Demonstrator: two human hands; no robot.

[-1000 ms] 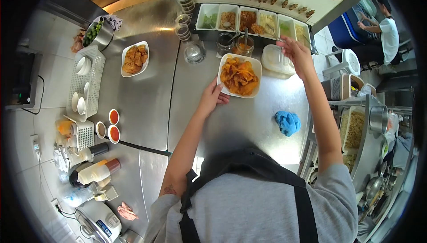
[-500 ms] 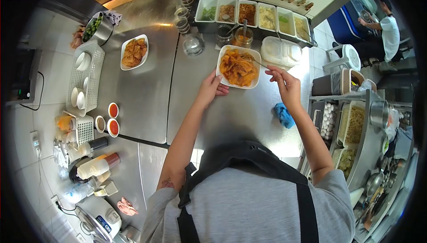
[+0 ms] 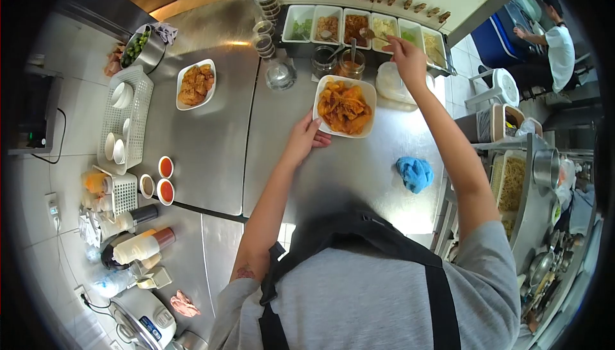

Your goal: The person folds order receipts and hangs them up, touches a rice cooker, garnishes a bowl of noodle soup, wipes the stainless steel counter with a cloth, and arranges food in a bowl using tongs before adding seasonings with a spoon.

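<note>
A square white bowl (image 3: 373, 97) of food in orange-brown sauce (image 3: 346, 108) stands on the steel counter. My left hand (image 3: 305, 137) grips its lower left edge, thumb near the rim and fingers against the side. Up and to the right, my right hand (image 3: 408, 57) pinches the handle of a spoon (image 3: 367, 32). The spoon's head is over the row of topping containers, between the reddish-brown crumbly topping (image 3: 356, 28) and the pale chopped topping (image 3: 383, 28). Below my right forearm is a lidded clear plastic container (image 3: 391, 87), partly hidden.
Two jars with spoons (image 3: 351, 65) stand behind the bowl. A blue cloth (image 3: 415, 174) lies at right. Farther left are another filled white dish (image 3: 196, 85), small sauce cups (image 3: 166, 191) and a basket (image 3: 136, 119). A person (image 3: 558, 49) sits beyond the counter at right.
My right hand has moved up from the bowl with the spoon, out of the food and over the topping containers. My left hand stays at the bowl's edge.
</note>
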